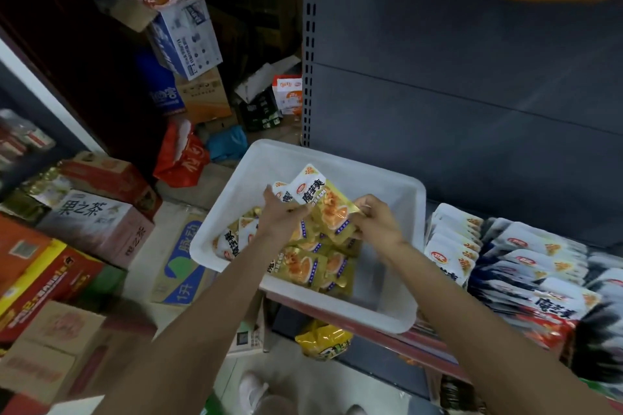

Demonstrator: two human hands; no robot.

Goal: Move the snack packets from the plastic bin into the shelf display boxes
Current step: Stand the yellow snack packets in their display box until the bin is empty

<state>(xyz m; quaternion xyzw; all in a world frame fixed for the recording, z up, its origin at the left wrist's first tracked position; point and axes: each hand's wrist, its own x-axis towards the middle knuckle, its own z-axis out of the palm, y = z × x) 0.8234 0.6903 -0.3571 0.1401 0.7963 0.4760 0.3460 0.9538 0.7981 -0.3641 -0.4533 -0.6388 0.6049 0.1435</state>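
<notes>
A white plastic bin (337,158) rests on the shelf edge with several yellow-and-white snack packets (303,266) lying in it. Both my hands are inside the bin. My left hand (281,216) grips a small bunch of upright packets (320,202) from the left. My right hand (377,219) pinches the right edge of the same bunch. To the right on the shelf stand display boxes (451,246) filled with rows of similar white packets.
The dark shelf back panel (472,77) rises behind the bin. Cardboard cartons (91,216) crowd the floor to the left. A yellow bag (323,340) lies under the bin on a lower shelf. My shoe (253,391) shows at the bottom.
</notes>
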